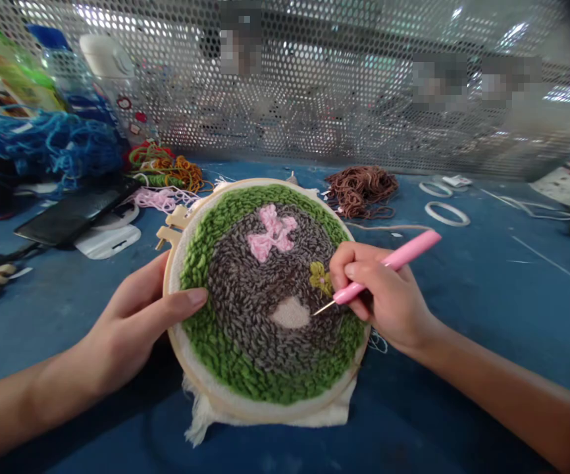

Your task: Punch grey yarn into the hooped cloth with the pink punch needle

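My left hand (137, 316) grips the left rim of a round embroidery hoop (172, 270), its thumb lying on the green stitching and its fingers hidden behind. Stretched in the hoop is cloth with a green looped border, a grey-brown middle, a pink shape (271, 234) and a small yellow flower (320, 278). A patch of bare cloth (292, 313) shows below the centre. In my right hand (384, 296) is a pink-handled punch needle (413, 249), held like a pen. The needle's tip is at the right edge of that bare patch.
Brown yarn (361, 189) lies behind the hoop, with white rings (447, 214) to its right. At the left are blue yarn (48, 148), a black phone (75, 209), bottles (16, 59) and orange yarn (186, 172). A perforated metal screen (289, 99) stands along the back.
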`<action>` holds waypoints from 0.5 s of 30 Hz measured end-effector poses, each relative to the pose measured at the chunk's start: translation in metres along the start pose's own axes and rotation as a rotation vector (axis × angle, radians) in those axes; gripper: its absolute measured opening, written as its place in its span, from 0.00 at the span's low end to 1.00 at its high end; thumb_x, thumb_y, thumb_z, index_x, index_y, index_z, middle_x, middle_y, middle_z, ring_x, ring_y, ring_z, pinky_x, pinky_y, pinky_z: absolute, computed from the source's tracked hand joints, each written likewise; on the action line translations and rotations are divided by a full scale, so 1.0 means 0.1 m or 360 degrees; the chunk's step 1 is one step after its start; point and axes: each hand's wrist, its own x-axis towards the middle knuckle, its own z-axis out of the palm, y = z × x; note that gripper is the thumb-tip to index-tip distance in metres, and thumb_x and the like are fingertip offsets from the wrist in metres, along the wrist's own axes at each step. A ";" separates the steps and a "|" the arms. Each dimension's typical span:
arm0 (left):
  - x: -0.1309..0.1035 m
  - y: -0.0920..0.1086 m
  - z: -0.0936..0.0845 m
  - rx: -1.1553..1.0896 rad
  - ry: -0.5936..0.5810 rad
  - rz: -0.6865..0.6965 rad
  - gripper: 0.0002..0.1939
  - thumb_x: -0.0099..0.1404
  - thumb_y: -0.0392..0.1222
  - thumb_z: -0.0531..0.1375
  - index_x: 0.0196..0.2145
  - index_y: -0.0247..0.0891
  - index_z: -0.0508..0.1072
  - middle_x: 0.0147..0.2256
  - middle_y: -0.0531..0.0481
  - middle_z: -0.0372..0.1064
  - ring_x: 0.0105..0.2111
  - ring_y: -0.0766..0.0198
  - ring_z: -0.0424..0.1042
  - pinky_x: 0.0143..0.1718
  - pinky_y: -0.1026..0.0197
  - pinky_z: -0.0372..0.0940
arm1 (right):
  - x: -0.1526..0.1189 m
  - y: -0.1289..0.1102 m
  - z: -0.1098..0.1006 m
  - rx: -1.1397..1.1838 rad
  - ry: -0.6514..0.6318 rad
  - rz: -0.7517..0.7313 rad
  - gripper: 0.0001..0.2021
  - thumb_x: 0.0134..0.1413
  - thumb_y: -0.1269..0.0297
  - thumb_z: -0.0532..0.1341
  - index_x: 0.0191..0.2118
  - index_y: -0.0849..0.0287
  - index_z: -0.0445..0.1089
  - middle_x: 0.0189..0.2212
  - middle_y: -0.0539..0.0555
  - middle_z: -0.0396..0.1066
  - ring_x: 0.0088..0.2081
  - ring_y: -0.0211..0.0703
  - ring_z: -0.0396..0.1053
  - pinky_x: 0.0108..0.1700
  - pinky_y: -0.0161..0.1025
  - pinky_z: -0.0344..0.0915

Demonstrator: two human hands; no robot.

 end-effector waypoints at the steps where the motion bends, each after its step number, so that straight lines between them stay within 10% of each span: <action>1: 0.00 -0.01 0.00 -0.0009 -0.0009 -0.0003 0.14 0.58 0.42 0.71 0.43 0.53 0.81 0.33 0.58 0.82 0.29 0.58 0.81 0.26 0.65 0.78 | 0.00 0.01 -0.01 0.0054 0.0038 0.0006 0.11 0.55 0.71 0.51 0.23 0.58 0.63 0.14 0.43 0.58 0.13 0.29 0.49 0.16 0.31 0.44; 7: -0.05 -0.05 0.00 0.0161 0.0008 0.0017 0.16 0.60 0.49 0.67 0.47 0.53 0.76 0.37 0.54 0.81 0.32 0.54 0.80 0.28 0.61 0.77 | -0.09 -0.03 0.11 -0.0554 -0.0497 -0.0352 0.06 0.56 0.72 0.55 0.29 0.58 0.66 0.24 0.48 0.69 0.24 0.34 0.65 0.28 0.33 0.62; 11: 0.13 0.15 -0.15 0.1608 -0.0021 0.0111 0.32 0.64 0.70 0.46 0.42 0.43 0.75 0.29 0.48 0.76 0.27 0.50 0.75 0.28 0.53 0.73 | -0.10 -0.05 0.16 -0.0680 -0.0525 -0.0389 0.07 0.59 0.71 0.54 0.30 0.58 0.65 0.23 0.47 0.67 0.24 0.34 0.63 0.29 0.33 0.60; 15: 0.48 0.55 -0.61 0.2278 0.0344 0.0063 0.30 0.63 0.67 0.55 0.39 0.35 0.76 0.35 0.35 0.75 0.47 0.23 0.70 0.50 0.18 0.52 | -0.03 -0.02 0.12 -0.0448 -0.0455 0.0004 0.09 0.61 0.69 0.53 0.28 0.57 0.63 0.18 0.44 0.60 0.21 0.34 0.57 0.25 0.33 0.56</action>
